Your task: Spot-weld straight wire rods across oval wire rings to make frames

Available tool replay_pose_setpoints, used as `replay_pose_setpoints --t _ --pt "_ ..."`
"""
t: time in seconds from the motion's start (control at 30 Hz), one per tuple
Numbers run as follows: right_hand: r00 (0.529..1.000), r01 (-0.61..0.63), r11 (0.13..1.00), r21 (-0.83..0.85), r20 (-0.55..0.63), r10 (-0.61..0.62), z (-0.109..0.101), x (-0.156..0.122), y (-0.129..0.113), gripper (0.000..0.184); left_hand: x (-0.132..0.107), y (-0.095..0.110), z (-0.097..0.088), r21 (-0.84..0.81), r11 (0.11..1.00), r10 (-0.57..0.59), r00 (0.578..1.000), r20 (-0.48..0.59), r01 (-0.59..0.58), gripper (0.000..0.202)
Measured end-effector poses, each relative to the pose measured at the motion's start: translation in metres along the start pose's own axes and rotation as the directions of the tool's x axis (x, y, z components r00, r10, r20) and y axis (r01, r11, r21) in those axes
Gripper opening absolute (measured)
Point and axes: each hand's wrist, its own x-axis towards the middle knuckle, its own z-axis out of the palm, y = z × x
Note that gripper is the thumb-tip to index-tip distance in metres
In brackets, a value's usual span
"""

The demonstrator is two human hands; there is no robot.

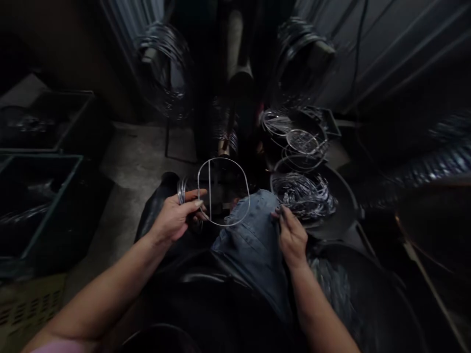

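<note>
In my left hand (178,213) is a thin metal wire loop (249,192), rounded, with one straight wire across its left side. Thumb and fingers pinch it at its left edge. Several more bent wires (181,190) hang at the fingers of the same hand. My right hand (293,235) is closed, its fingertips at the near left rim of a dark basin (355,203). Whatever those fingers hold is too dark to make out. Inside the basin lies a heap of short wire pieces (305,195). Blue denim cloth (253,240) covers my lap between the hands.
A machine with a pale cylindrical part (235,44) stands ahead. Coils of wire loops hang left (165,63) and right (301,54) of it. More wire rings (301,141) lie behind the basin. Dark bins (69,166) stand at left, above a yellow crate (33,304).
</note>
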Motion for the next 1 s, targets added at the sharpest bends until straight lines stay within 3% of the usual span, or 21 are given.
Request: replay_pose_setpoints --t 0.13,0.2,0.3,0.4,0.5,0.6,0.83,1.0 --pt "0.980 0.090 0.996 0.007 0.177 -0.090 0.004 0.006 -0.017 0.035 0.002 0.004 -0.008 0.017 1.000 0.017 1.000 0.017 -0.017 0.038" --pt "0.938 0.157 0.987 0.032 0.307 -0.160 0.001 0.016 -0.039 0.037 0.005 0.006 -0.012 0.020 0.999 0.034 0.999 0.023 -0.034 0.038" --pt "0.792 0.333 0.943 0.013 0.539 -0.287 0.004 0.032 -0.073 0.043 0.007 0.008 -0.017 0.028 0.998 0.057 0.998 0.029 -0.057 0.037" --pt "0.639 0.552 0.832 -0.052 0.668 -0.382 0.015 0.043 -0.095 0.060 0.008 0.009 -0.022 0.022 0.998 0.053 0.997 0.054 -0.055 0.037" --pt "0.512 0.686 0.723 -0.084 0.762 -0.397 0.028 0.052 -0.106 0.050 0.006 0.010 -0.027 0.001 0.999 0.044 0.996 0.073 -0.044 0.036" --pt "0.407 0.745 0.663 -0.078 0.841 -0.358 0.038 0.056 -0.111 0.041 0.004 0.010 -0.031 -0.002 0.999 0.043 0.996 0.084 -0.043 0.037" --pt "0.348 0.776 0.624 -0.095 0.889 -0.297 0.042 0.058 -0.121 0.042 0.003 0.013 -0.041 -0.037 0.999 0.000 0.993 0.122 0.004 0.037" --pt "0.372 0.785 0.608 -0.121 0.876 -0.307 0.045 0.060 -0.122 0.046 0.005 0.018 -0.040 -0.052 0.999 0.007 0.992 0.128 -0.001 0.037"
